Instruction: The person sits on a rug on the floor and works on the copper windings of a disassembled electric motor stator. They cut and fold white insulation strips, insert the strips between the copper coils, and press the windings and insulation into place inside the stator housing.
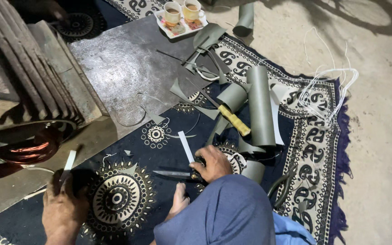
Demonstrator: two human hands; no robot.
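Holding tea, two cups (182,11) on tray (165,24)

The scene is dim and cool-toned, with soft light that seems to fall from above. The bare sandy ground (377,136) at right is brightest and carries faint branching shadows near the top edge. The flat grey metal sheet (128,68) shows a dull sheen. The left edge sinks into deep shadow. Focus is fairly even; fine detail looks slightly soft and grainy.

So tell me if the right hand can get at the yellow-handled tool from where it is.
Probably yes: the right hand rests on the scissors, and the yellow-handled tool lies uncovered just beyond it on the rug.
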